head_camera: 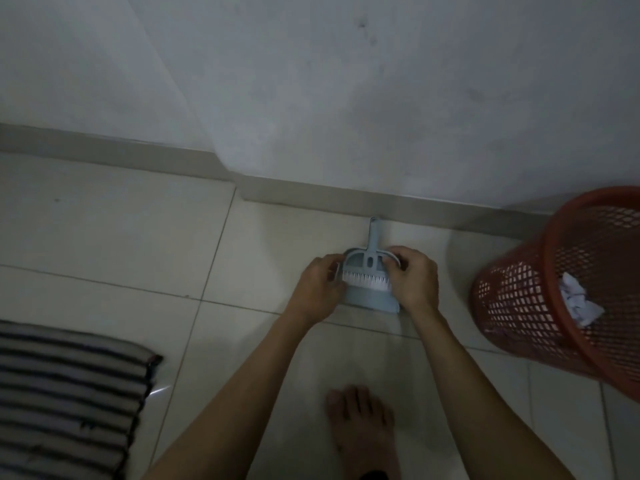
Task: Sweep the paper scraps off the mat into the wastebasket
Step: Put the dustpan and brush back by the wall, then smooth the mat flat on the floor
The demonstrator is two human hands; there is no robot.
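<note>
Currently, a pale blue dustpan [372, 303] is seen lying flat on the tiled floor [121, 244], near the wall's skirting, handle pointing toward the wall. A matching brush [367, 277] with white bristles is nested in the pan. The pan's left edge is gripped by the left hand [318, 289], fingers curled around it. The right edge is gripped by the right hand [414, 280], fingers closed over the brush's rim. The red mesh wastebasket [519, 289] is seen well to the right, tilted in this view, with crumpled white paper scraps [576, 303] inside. The striped mat [69, 393] lies at lower left, well apart from the pan. A bare foot [362, 420] is visible below the hands.
</note>
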